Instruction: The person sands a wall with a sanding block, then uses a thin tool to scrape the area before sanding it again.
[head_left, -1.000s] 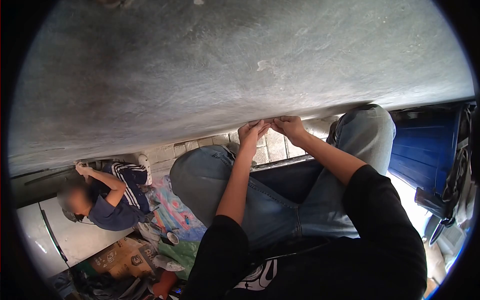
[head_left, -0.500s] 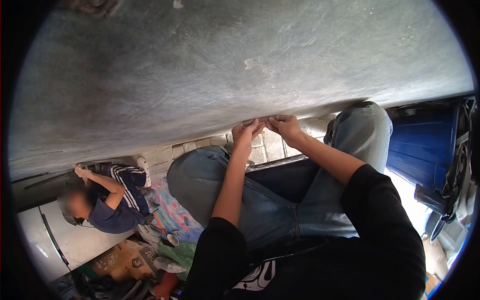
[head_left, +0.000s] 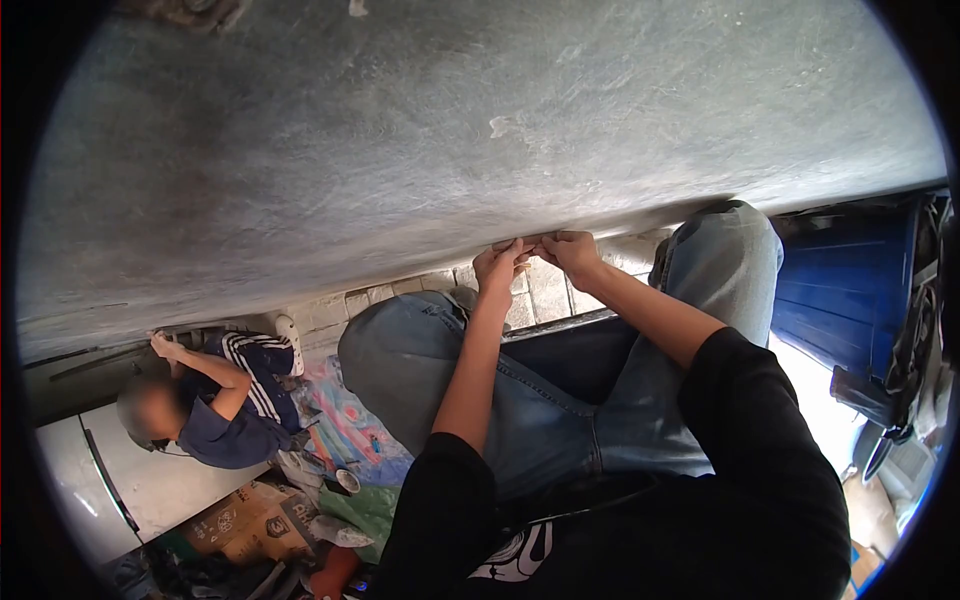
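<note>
My left hand (head_left: 499, 267) is closed in a pinch close against the grey wall (head_left: 480, 120), above my bent knees. Right beside it, my right hand (head_left: 570, 254) is pinched too, its fingertips nearly meeting those of the left. Between the two hands runs a thin, narrow brownish piece (head_left: 527, 241), held at both ends along the foot of the wall surface. Its exact shape is too small to make out. My jeans (head_left: 400, 350) lie below the hands.
Another person (head_left: 225, 400) sits at the left with raised hands, near a white cabinet (head_left: 150, 480). Patterned cloth (head_left: 350, 425), a green sheet (head_left: 365, 515) and cardboard (head_left: 240, 525) lie on the floor. A blue panel (head_left: 845, 290) stands at the right; pale paving (head_left: 547, 290) shows beneath my hands.
My left hand has shifted slightly right, toward my right hand, and my left knee has moved a little right. My right hand has barely moved.
</note>
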